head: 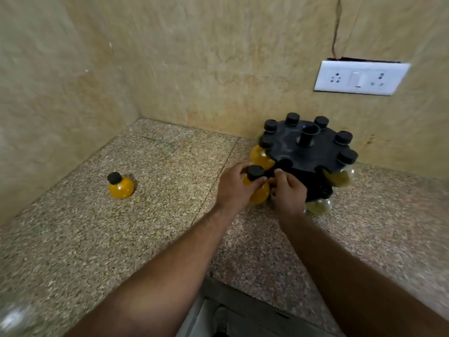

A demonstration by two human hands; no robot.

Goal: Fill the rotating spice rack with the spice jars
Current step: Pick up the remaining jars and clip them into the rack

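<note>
The spice jar point(260, 194) is a round-bellied clear jar of orange-yellow powder with a ribbed black cap, held upright just at the 7 o'clock edge of the rotating spice rack point(291, 148). The left hand point(233, 188) grasps it from its 9 o'clock side, thumb across the neck under the cap. The right hand point(289, 190) sits at the jar's 3 o'clock side with fingers curled tight against it and against the rack's lower part; whether it grips the jar, the rack or nothing cannot be told.

The rack is a matte black disc with rounded notches cut in its rim and a hollow tube post point(307, 136) standing at its centre. An open notch point(285, 164) faces the held jar. Six black caps stand above the rim from 9 o'clock round to 4 o'clock, and jar bellies hang beneath: one orange at 9 o'clock, duller olive-yellow ones at 4 and 5 o'clock.

The rack stands close to the rear wall point(194, 69), a blotched beige stone-like surface. The speckled granite table point(145, 227) spreads wide toward 9 o'clock, where a second jar point(120, 186) stands alone, well apart. The table's near edge shows at 6 o'clock. On the wall at 1 o'clock of the rack hangs a white socket plate point(359, 79).
</note>
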